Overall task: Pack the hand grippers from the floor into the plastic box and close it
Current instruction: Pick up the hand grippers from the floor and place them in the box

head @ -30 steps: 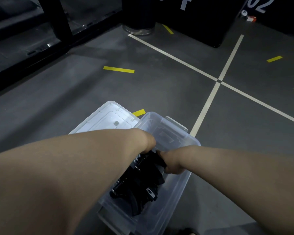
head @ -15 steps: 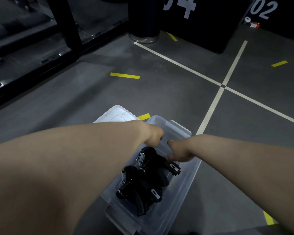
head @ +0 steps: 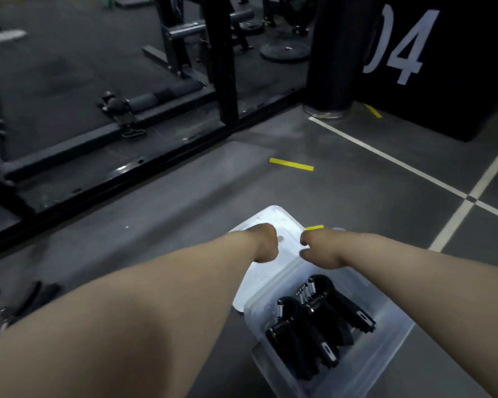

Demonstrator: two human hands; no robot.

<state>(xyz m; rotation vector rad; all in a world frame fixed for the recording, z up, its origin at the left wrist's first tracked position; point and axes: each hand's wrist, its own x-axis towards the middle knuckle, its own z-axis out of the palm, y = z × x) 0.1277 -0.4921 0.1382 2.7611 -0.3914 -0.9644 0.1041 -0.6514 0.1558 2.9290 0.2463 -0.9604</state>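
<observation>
Since the lid is off and lies flat on the floor, both my hands are out at it. Far L, low by my forearm, some dark handled bits (head: 30, 297) lie on the floor. Maybe more grippers, too blurred to say. Above them the black rack frame (head: 144, 168) runs along the mat edge, well apart from my work.

My L hand (head: 263, 242) is down on the lid (head: 282, 218), fingers curled under so I see only knuckles. Can't tell if they've got a hold or just rest there. The lid lies just beside the box's far-L corner, maybe touching, prob kept close so it's a short move across.

My R hand (head: 319, 248) is at the lid's R edge, thumb and forefinger bent w/ a gap between. Whether they pinch the edge, I can't tell. One hand per side makes sense: the lid's wide and needs 2 hands to go on square.

Below and R of my hands, the clear plastic box (head: 391, 328) stands open on the floor. The black hand grippers (head: 314, 320) are inside, spring ends toward the lid, handles along the box so they sit under the rim. Next, I reckon: lift lid, set it on, press shut.

Far R: white floor lines (head: 454, 219) and a black block (head: 443, 67) marked 04.
</observation>
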